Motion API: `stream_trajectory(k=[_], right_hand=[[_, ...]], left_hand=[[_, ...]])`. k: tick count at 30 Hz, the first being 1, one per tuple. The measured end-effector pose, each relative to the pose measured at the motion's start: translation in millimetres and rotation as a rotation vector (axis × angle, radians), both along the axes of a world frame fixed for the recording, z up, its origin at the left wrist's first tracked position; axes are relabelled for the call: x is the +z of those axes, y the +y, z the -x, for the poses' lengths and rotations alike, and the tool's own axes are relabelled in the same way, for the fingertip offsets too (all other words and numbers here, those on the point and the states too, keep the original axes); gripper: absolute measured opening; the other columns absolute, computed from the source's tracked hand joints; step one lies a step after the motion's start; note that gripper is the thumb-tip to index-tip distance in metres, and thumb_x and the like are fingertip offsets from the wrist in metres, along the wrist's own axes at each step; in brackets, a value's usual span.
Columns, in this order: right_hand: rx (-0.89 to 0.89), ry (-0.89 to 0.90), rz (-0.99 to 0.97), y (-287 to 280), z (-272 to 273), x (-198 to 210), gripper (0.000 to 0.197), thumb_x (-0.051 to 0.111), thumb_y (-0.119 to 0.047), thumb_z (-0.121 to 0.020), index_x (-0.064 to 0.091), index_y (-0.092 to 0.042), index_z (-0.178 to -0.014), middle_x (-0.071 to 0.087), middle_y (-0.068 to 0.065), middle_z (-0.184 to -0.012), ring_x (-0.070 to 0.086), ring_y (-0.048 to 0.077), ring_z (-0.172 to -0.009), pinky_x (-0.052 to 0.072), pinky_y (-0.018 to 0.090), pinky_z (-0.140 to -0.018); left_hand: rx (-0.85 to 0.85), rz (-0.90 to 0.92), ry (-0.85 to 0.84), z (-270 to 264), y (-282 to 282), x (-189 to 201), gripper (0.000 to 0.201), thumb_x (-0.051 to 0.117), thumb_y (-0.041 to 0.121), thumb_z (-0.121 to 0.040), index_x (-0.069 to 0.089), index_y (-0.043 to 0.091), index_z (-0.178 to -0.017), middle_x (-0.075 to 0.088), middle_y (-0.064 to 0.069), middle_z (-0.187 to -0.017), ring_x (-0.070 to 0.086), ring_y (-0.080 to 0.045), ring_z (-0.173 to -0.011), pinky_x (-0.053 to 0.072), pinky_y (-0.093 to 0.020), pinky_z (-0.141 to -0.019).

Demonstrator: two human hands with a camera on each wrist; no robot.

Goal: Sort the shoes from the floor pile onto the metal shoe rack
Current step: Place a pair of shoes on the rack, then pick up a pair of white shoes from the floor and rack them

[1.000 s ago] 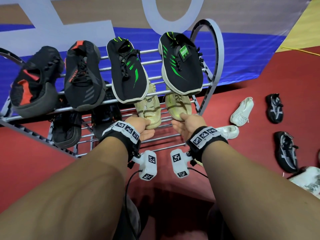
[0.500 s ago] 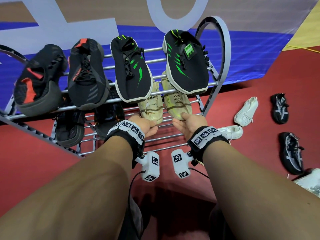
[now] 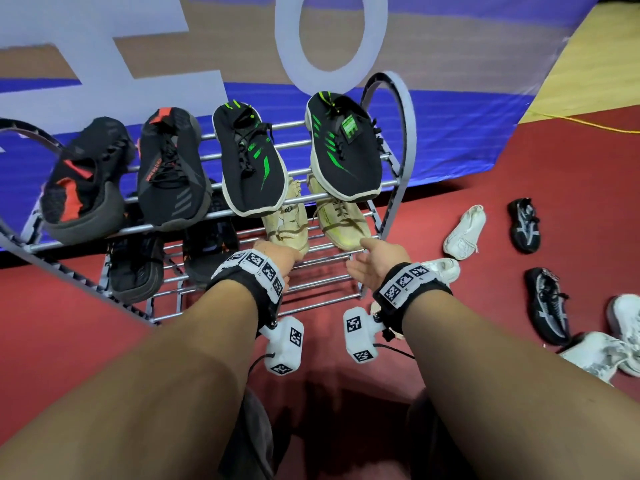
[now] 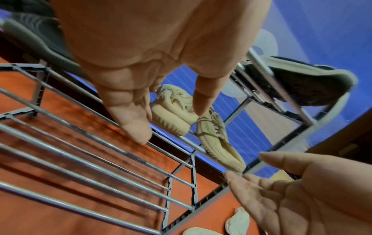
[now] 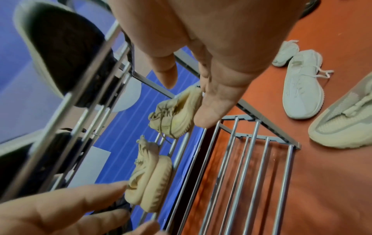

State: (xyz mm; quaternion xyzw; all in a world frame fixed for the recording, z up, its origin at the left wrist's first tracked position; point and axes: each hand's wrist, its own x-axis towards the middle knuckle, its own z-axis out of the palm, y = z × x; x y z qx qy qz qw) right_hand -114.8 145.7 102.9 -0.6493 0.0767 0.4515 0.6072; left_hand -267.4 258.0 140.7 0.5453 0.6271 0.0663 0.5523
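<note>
Reaching out in front of the metal shoe rack [image 3: 403, 140], both hands are loose and hold nothing. The left hand [image 3: 277, 254] has its fingers straight, just in front of the left tan shoe [image 3: 287, 220]. From the left wrist view, its fingers [image 4: 130, 117] hang over the rack bars, and I cannot tell if they touch the shoe. The right hand [image 3: 375, 261] is open too, palm turned inward, just in front of the right tan shoe [image 3: 341, 220]. From the right wrist view, its fingers [image 5: 211, 101] are straight and close to that shoe's heel.

Both tan shoes sit side by side on the lower shelf, at its right end, toes pointing toward the hands. Two dark shoes [image 3: 138, 268] sit on the same shelf, to the left.

On the top shelf there are four shoes in a row. Two black shoes with green marks [image 3: 343, 150] are on the right. Two black shoes with red marks [image 3: 166, 168] are on the left. The far left one is tipped on its side.

On the red floor [image 3: 69, 341], right of the rack, more shoes lie apart. There is a white shoe [image 3: 464, 232], another white shoe [image 3: 443, 268] close to the right wrist, two black shoes [image 3: 524, 225], and some light ones at the right edge.
</note>
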Motion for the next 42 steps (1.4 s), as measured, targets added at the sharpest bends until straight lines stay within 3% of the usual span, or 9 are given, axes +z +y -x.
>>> stream_trajectory(k=[3, 9, 12, 14, 17, 22, 27, 35, 42], right_hand=[[-0.011, -0.062, -0.004, -22.7, -4.8, 29.2, 0.042, 0.062, -0.018, -0.098, 0.056, 0.0, -0.136, 0.065, 0.014, -0.121, 0.074, 0.031, -0.092, 0.063, 0.038, -0.072], [-0.051, -0.194, -0.008, -79.4, -26.4, 111.9, 0.032, 0.063, -0.012, -0.099, 0.058, 0.001, -0.128, 0.064, 0.013, -0.119, 0.072, 0.032, -0.089, 0.063, 0.043, -0.073], [-0.055, -0.32, 0.023, -110.4, -40.1, 158.2, 0.025, 0.064, -0.014, -0.097, 0.061, -0.003, -0.118, 0.06, 0.01, -0.102, 0.071, 0.028, -0.076, 0.062, 0.042, -0.072], [-0.003, -0.424, 0.05, -134.5, -43.1, 193.1, 0.012, 0.062, -0.015, -0.097, 0.059, -0.007, -0.106, 0.059, 0.01, -0.097, 0.065, 0.025, -0.066, 0.059, 0.039, -0.066], [0.058, -0.56, 0.095, -178.3, -46.7, 238.8, 0.016, 0.063, -0.017, -0.097, 0.059, -0.007, -0.109, 0.056, 0.015, -0.098, 0.059, 0.027, -0.064, 0.052, 0.036, -0.061], [0.239, -0.878, 0.365, -270.7, -55.0, 307.2, 0.024, 0.068, -0.027, -0.097, 0.062, -0.014, -0.116, 0.065, 0.027, -0.122, 0.064, 0.031, -0.082, 0.057, 0.042, -0.078], [0.308, -1.078, 0.723, -373.8, -71.6, 353.8, 0.041, 0.067, -0.042, -0.096, 0.066, -0.012, -0.125, 0.074, 0.015, -0.108, 0.074, 0.033, -0.095, 0.063, 0.05, -0.084], [0.331, -1.035, 1.061, -517.4, -113.4, 328.2, 0.047, 0.063, -0.044, -0.097, 0.068, -0.008, -0.127, 0.07, 0.012, -0.119, 0.068, 0.032, -0.105, 0.055, 0.044, -0.096], [0.297, -0.841, 1.101, -609.4, -170.6, 248.9, 0.049, 0.063, -0.047, -0.096, 0.068, -0.011, -0.128, 0.07, 0.011, -0.123, 0.066, 0.029, -0.103, 0.053, 0.036, -0.095]], left_hand=[[-0.106, -0.078, 0.049, 2.0, -15.5, 20.8, 0.064, 0.08, 0.021, -0.081, 0.052, 0.0, -0.134, 0.064, -0.021, -0.123, 0.067, -0.036, -0.107, 0.059, -0.044, -0.09], [-0.304, -0.09, -0.01, 5.4, -50.1, 87.2, 0.019, 0.075, 0.022, -0.088, 0.062, 0.007, -0.087, 0.063, -0.012, -0.086, 0.065, -0.029, -0.078, 0.062, -0.042, -0.078], [-0.436, -0.137, -0.099, -3.2, -67.8, 130.6, 0.014, 0.069, 0.021, -0.092, 0.063, 0.008, -0.094, 0.065, -0.013, -0.097, 0.065, -0.028, -0.081, 0.062, -0.038, -0.07], [-0.506, -0.186, -0.201, -8.7, -82.7, 162.9, 0.01, 0.067, 0.016, -0.091, 0.06, 0.009, -0.091, 0.059, -0.015, -0.085, 0.059, -0.029, -0.073, 0.054, -0.031, -0.053], [-0.581, -0.27, -0.346, -18.6, -106.3, 206.0, 0.015, 0.069, 0.018, -0.078, 0.056, 0.009, -0.08, 0.041, -0.011, -0.071, 0.044, -0.022, -0.058, 0.037, -0.028, -0.055], [-0.681, -0.474, -0.342, -57.1, -149.0, 261.5, 0.035, 0.075, 0.03, -0.079, 0.064, 0.019, -0.11, 0.064, -0.011, -0.084, 0.061, -0.026, -0.065, 0.052, -0.034, -0.056], [-0.9, -0.686, -0.27, -108.4, -214.5, 296.2, 0.04, 0.075, 0.039, -0.079, 0.062, 0.028, -0.116, 0.073, -0.013, -0.103, 0.074, -0.035, -0.084, 0.064, -0.048, -0.074], [-1.242, -0.992, -0.104, -192.6, -333.6, 289.4, 0.054, 0.068, 0.047, -0.088, 0.058, 0.025, -0.137, 0.068, 0.002, -0.126, 0.064, -0.02, -0.095, 0.049, -0.027, -0.091], [-1.433, -1.03, -0.007, -270.4, -418.5, 238.2, 0.052, 0.066, 0.043, -0.091, 0.056, 0.025, -0.139, 0.067, -0.002, -0.13, 0.065, -0.025, -0.113, 0.052, -0.035, -0.099]])
